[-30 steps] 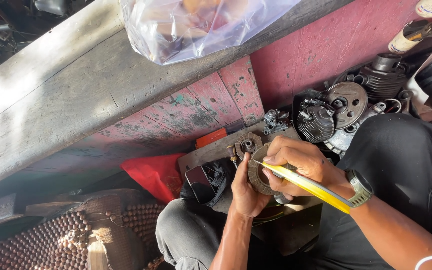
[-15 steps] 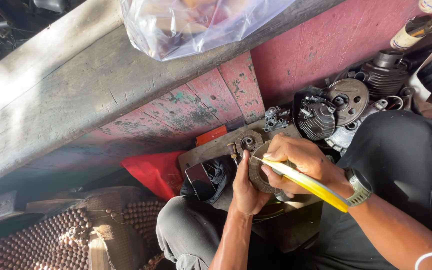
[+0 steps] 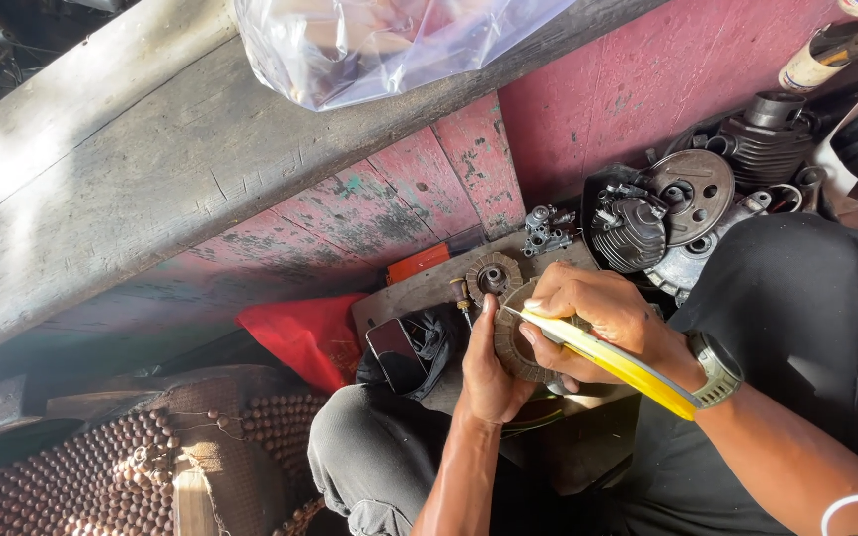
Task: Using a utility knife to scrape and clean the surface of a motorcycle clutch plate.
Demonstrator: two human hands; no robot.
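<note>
A round, dark toothed metal part (image 3: 514, 342) sits over the person's lap, gripped by the left hand (image 3: 489, 362) from the near left. The right hand (image 3: 598, 320) is closed around a yellow-handled tool (image 3: 613, 362) laid across it. Just beyond lies a smaller gear (image 3: 493, 277); engine parts (image 3: 667, 213) sit far right.

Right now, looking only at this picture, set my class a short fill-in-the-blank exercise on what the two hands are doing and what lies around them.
1. The right hand holds a long ____ tool with a pale edge.
2. The left hand grips a round, toothed ____ part.
3. Left of the phone lies a crumpled ____ cloth.
4. On the wooden beam above rests a clear ____ bag.

Missing words: yellow; metal; red; plastic
</note>
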